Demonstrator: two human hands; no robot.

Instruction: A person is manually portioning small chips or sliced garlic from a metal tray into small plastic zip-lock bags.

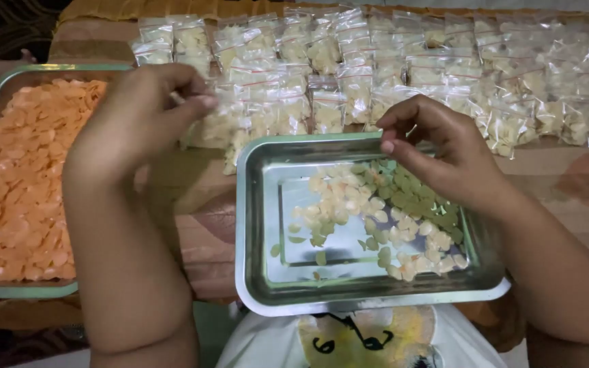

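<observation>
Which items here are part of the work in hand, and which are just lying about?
In use:
- left hand, pinching a small clear plastic bag
- right hand
- shiny steel tray of pale yellow and green chips
- rows of filled clear bags

Lying about:
- green-rimmed tray of orange chips
- white printed cloth

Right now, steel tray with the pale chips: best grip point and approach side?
Likely the near rolled rim of the steel tray, taken from the person's side. That edge is bare and overhangs toward the body, while the right hand hovers over the far right corner and packed bags crowd the far edge. Keep it level; the pale chips lie loose.
</observation>
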